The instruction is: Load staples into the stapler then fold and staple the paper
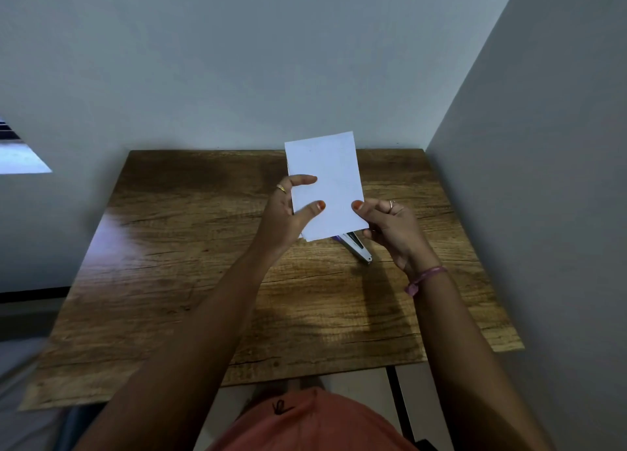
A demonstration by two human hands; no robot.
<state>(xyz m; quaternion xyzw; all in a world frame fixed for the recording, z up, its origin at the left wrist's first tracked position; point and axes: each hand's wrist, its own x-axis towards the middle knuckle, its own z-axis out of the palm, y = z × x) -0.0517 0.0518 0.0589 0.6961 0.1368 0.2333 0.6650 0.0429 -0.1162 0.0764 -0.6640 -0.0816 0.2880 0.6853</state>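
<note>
White folded paper (325,186) is held upright above the wooden table (203,281), pinched at its lower edges by the left hand (288,209) and right hand (390,226). Light, limp, easily creased, it wants gripping near the fold. Just behind it, the stapler (356,252) lies on the table.

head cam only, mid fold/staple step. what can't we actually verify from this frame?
- Stapler, head view: far end hidden behind the paper; whether it is loaded cannot be told.
- Paper: back face turned away; layered left edge suggests a fold; any staple too small to see.
- Left hand and right hand: fingers behind the sheet are hidden by it.
- Table: near edge partly covered by the forearms.
</note>
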